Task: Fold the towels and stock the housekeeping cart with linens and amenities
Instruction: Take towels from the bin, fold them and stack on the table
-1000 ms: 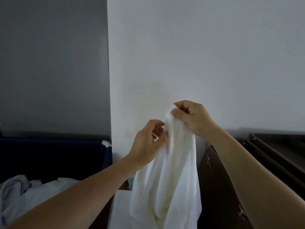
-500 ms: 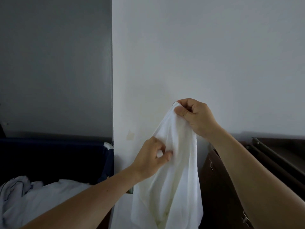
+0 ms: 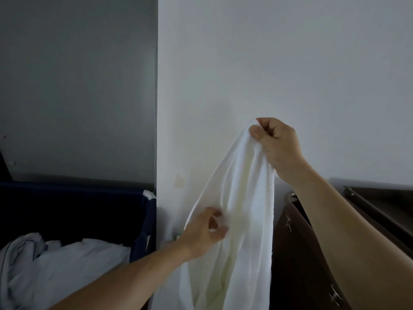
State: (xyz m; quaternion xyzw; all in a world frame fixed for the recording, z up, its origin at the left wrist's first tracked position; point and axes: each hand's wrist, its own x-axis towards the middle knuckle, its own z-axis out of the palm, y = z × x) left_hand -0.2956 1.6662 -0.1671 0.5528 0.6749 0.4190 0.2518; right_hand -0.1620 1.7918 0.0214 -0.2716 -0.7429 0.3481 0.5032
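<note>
Our right hand [image 3: 277,146] pinches the white towel [image 3: 243,198] by its top corner; it hangs long-axis vertical, and our left hand [image 3: 204,231], lower left and nearer, pinches its left edge, the next corner probably below.

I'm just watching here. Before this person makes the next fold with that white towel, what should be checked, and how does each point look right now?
1. Right hand pinches the towel at its top corner: ok.
2. Left hand pinches the towel's left edge: ok, though blurred.
3. Left hand at a second corner: not ok, it sits partway down the edge.
4. Towel hangs free of the dark cabinet: cannot tell.
5. Towel's bottom end clear of anything below: cannot tell, it is out of frame.
</note>
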